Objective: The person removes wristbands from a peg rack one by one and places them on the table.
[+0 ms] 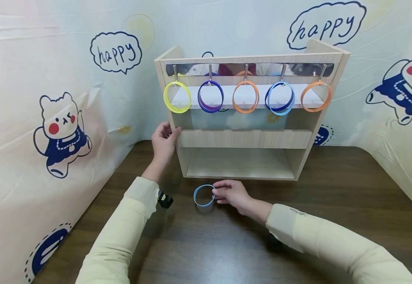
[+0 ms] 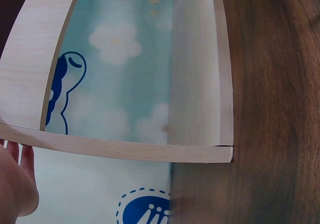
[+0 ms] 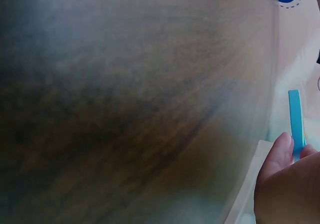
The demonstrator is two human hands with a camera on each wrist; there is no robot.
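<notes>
My right hand pinches a light blue ring by its right side, just above the table in front of a small wooden rack. In the right wrist view, the thumb and fingers hold the ring, seen as a narrow band. My left hand grips the rack's left side panel, thumb at the front edge; in the left wrist view this hand is partly cut off. From the rack's hooks hang a yellow ring, dark blue ring, orange ring, light blue ring and another orange ring.
A dark blue ring overlaps the hanging light blue one. The rack has a white upper shelf and a bottom shelf. It stands on a dark brown table, with a printed cloth around the back and sides.
</notes>
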